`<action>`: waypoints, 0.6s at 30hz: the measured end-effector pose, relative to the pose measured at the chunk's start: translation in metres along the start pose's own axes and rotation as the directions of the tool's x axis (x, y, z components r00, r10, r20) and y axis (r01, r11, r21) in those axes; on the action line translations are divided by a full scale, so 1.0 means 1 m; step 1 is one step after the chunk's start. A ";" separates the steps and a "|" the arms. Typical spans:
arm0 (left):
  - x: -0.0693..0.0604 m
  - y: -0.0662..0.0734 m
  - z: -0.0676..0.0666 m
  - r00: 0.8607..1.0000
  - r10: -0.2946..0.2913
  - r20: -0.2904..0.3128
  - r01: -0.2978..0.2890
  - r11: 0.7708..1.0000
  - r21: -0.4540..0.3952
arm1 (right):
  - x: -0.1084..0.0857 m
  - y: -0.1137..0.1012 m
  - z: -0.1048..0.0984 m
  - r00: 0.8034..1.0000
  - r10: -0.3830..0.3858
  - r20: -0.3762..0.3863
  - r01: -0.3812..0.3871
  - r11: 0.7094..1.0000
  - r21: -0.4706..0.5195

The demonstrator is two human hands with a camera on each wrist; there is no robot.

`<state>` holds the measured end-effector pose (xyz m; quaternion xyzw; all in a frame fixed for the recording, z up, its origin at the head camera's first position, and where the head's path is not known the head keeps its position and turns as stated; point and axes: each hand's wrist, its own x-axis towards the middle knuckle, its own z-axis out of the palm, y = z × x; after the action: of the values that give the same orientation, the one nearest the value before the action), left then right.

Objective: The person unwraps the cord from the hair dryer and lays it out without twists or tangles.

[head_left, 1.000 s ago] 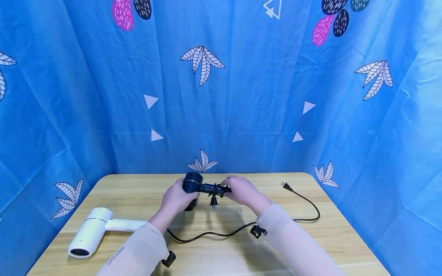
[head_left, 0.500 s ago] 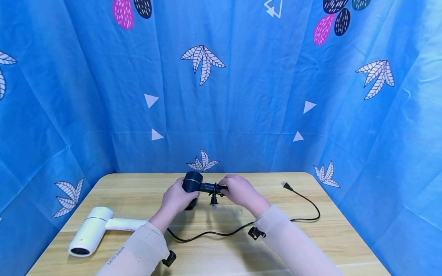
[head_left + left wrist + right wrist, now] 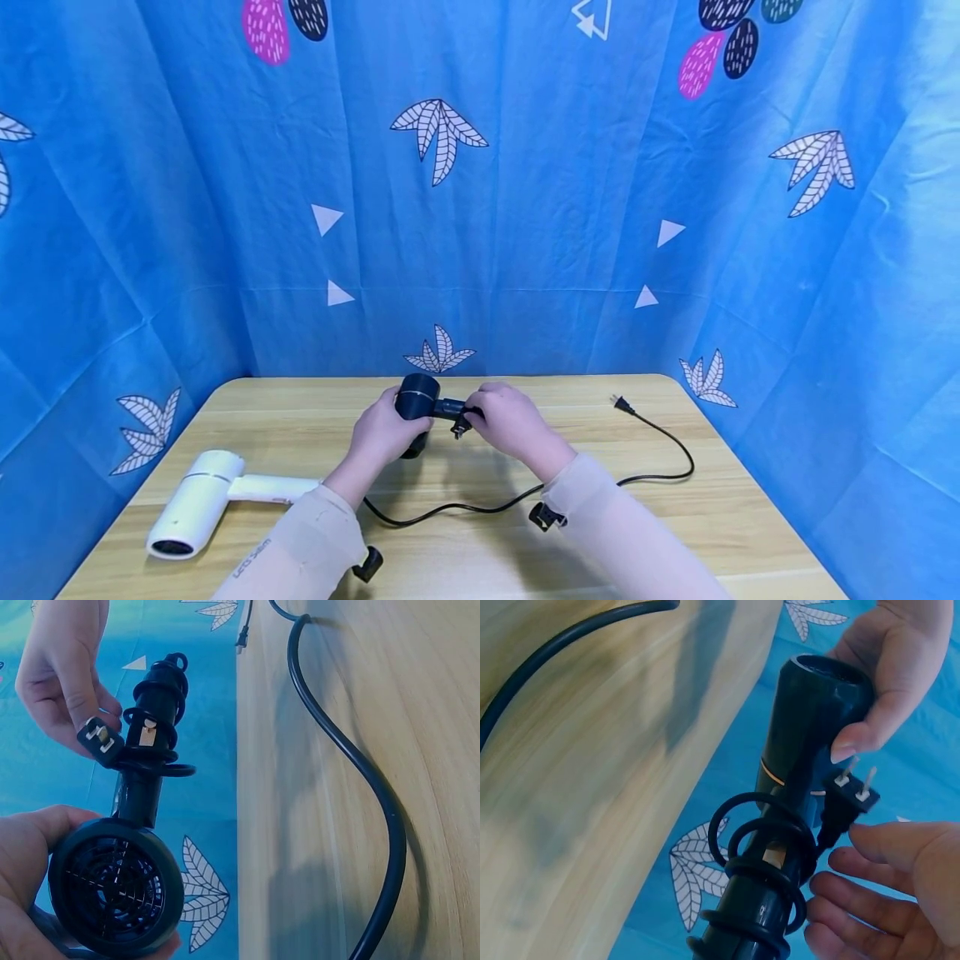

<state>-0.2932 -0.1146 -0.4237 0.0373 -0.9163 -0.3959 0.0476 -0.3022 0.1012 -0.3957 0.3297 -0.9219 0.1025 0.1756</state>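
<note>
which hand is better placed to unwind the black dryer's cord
Probably the right hand: it sits beside the plug and coiled cord, while the left hand has its grip on the black hair dryer.

Head view: the left sleeve [image 3: 303, 537] hides the handle end of the white hair dryer [image 3: 197, 504]; the right hand [image 3: 513, 421] covers much of the handle of the black hair dryer [image 3: 417, 397]. The black power cord [image 3: 457, 507] disappears behind the right sleeve [image 3: 611, 512].

R hand [image 3: 510, 421] shifted L along blk dryer handle [image 3: 447, 408]; plug [image 3: 460, 428] tilted.
</note>
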 end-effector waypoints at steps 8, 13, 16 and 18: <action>-0.001 0.000 0.000 1.000 0.009 -0.011 -0.009 1.000 0.006 | 0.002 -0.002 0.005 1.000 0.011 -0.029 -0.012 1.000 -0.021; -0.001 -0.001 0.001 1.000 0.011 -0.009 -0.011 1.000 0.008 | 0.005 -0.005 0.007 0.999 0.013 -0.035 -0.015 0.999 -0.047; -0.001 -0.001 0.002 1.000 0.010 -0.010 -0.010 1.000 0.007 | 0.008 -0.009 0.006 0.998 0.056 -0.031 -0.057 0.998 -0.041; -0.001 -0.001 0.002 1.000 0.008 -0.013 -0.008 1.000 0.009 | 0.011 -0.012 0.006 0.995 0.099 -0.020 -0.100 0.994 -0.037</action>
<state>-0.2923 -0.1137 -0.4260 0.0362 -0.9179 -0.3914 0.0549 -0.3038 0.0835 -0.3959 0.2790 -0.9374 0.0967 0.1846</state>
